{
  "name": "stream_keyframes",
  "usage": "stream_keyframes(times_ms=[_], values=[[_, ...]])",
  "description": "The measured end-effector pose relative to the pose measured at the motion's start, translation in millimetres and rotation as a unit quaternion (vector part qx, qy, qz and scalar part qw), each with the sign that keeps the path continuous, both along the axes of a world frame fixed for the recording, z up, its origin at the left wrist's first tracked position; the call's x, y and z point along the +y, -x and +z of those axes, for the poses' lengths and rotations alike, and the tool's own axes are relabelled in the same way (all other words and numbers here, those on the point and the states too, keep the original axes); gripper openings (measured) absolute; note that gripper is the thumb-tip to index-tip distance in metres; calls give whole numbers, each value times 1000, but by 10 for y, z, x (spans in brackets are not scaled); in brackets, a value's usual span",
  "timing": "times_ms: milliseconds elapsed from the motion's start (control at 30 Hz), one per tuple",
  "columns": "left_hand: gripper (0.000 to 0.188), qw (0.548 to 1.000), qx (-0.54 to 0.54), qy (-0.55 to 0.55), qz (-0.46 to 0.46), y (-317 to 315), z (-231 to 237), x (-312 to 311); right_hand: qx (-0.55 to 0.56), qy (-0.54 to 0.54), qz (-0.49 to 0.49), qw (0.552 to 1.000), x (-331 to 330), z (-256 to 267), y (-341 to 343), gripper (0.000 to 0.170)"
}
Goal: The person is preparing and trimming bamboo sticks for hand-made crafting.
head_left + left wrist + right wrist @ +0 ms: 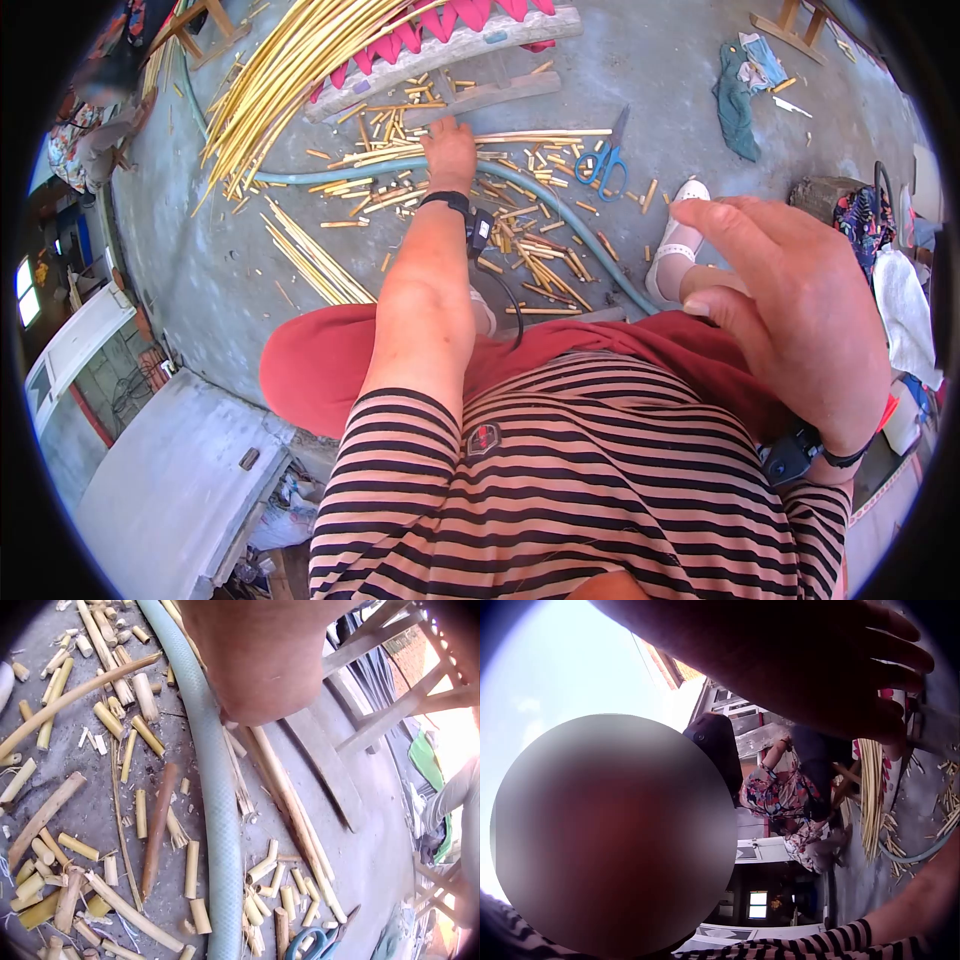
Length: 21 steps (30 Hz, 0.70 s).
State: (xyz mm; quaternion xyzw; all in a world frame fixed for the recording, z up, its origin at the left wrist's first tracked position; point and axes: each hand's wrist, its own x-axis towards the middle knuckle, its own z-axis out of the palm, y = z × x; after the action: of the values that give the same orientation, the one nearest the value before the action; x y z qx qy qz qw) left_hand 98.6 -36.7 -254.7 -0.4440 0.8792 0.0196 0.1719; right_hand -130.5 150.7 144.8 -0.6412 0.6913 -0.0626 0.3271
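My left hand (450, 155) reaches down to the floor, its short-looking bent fingers round a few long pale sticks (560, 135). In the left wrist view the heel of that hand (262, 667) covers one end of the sticks (296, 817), and the fingers are mostly hidden. A blue-grey hose (555, 200) runs beside them, among many short cut pieces (545, 275). My right hand (790, 290) is raised near the camera, fingers loosely extended, holding nothing. In the right wrist view this hand (802, 667) is dark, with its fingers spread apart.
Blue-handled scissors (603, 170) lie right of the sticks. At the upper left, a large bundle of long yellow sticks (290, 85) rests across a wooden beam (450, 60) with pink cloth. More thin sticks (310, 255) lie left. A green cloth (737, 115) is at the upper right. Another person (780, 791) sits nearby.
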Motion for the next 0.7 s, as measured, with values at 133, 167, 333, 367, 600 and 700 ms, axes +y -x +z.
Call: stream_keyframes(times_ms=[133, 167, 333, 367, 600, 700], values=[[24, 992, 50, 10, -113, 61, 64, 51, -29, -10, 53, 998, 17, -78, -121, 41], [25, 991, 51, -11, -124, 100, 99, 60, -32, -14, 67, 997, 21, -85, -144, 41], [27, 975, 135, -64, -167, 212, 462, 93, 2, -8, 104, 995, 35, -91, -245, 41], [27, 975, 143, -60, -160, 235, 546, 102, 5, 3, 115, 993, 51, -103, -272, 39], [26, 969, 176, -145, -90, 194, 1271, 185, 15, 84, 160, 983, 69, -129, -406, 28], [24, 953, 213, -199, -86, 107, 1378, 285, 51, 68, 166, 982, -17, -102, -437, 24]])
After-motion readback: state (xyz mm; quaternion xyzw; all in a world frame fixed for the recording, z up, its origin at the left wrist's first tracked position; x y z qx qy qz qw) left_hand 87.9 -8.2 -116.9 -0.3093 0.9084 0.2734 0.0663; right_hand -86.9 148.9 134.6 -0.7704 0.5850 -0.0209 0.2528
